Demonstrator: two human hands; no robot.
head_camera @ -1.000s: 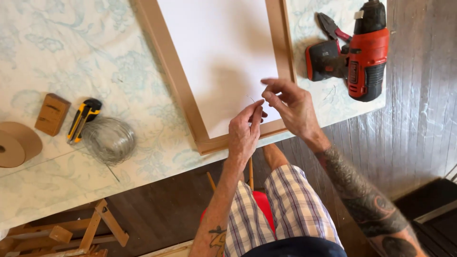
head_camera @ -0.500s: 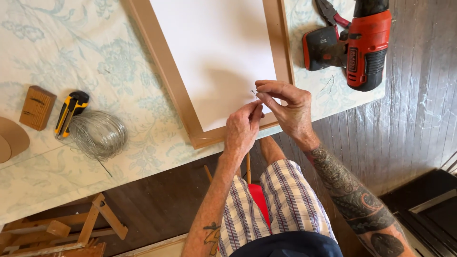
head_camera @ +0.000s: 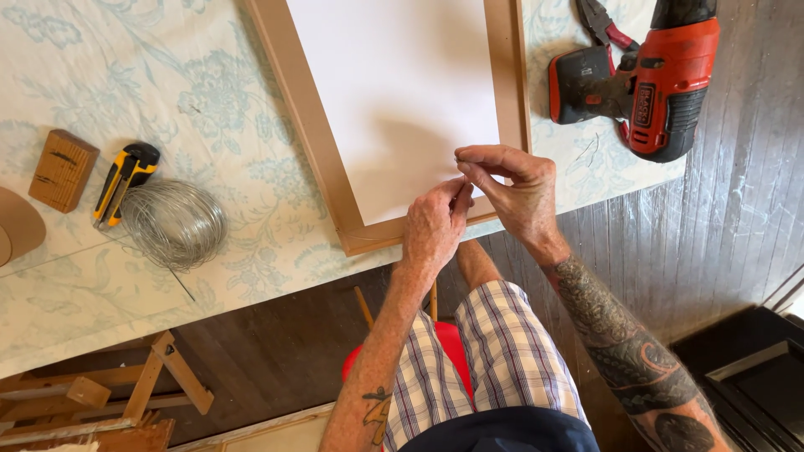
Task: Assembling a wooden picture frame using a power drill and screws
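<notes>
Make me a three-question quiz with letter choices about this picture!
1. Where is the coil of wire?
A. beside the yellow utility knife
B. on the drill
C. on the floor

2. What colour is the cordless drill?
A. blue
B. red and black
C. green

3. What are the hands doing?
A. resting flat, far apart
B. holding the drill
C. pinching together above the wooden frame

Answers: 1 A, the coil lies just right of the knife on the tablecloth. 2 B, its body is red with black parts. 3 C, the left hand and right hand meet fingertip to fingertip.
</notes>
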